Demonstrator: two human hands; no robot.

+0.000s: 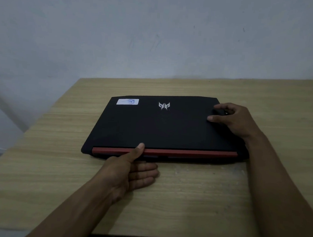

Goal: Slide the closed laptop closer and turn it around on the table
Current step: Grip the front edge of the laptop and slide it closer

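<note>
Head view: left hand point(130, 169) pinches the closed laptop point(162, 128) at its red hinge edge, thumb above, fingers seemingly beneath; right hand point(232, 119) clasps the far corner opposite, ready for pivoting.

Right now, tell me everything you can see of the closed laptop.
The laptop is closed and lies flat on the wooden table, red hinge strip toward the person. Its lid looks matte black, with a silver emblem and a pale sticker near the far edge. The left hand grips the near edge, thumb on the lid, fingers below. The right hand holds the far right corner.
</note>
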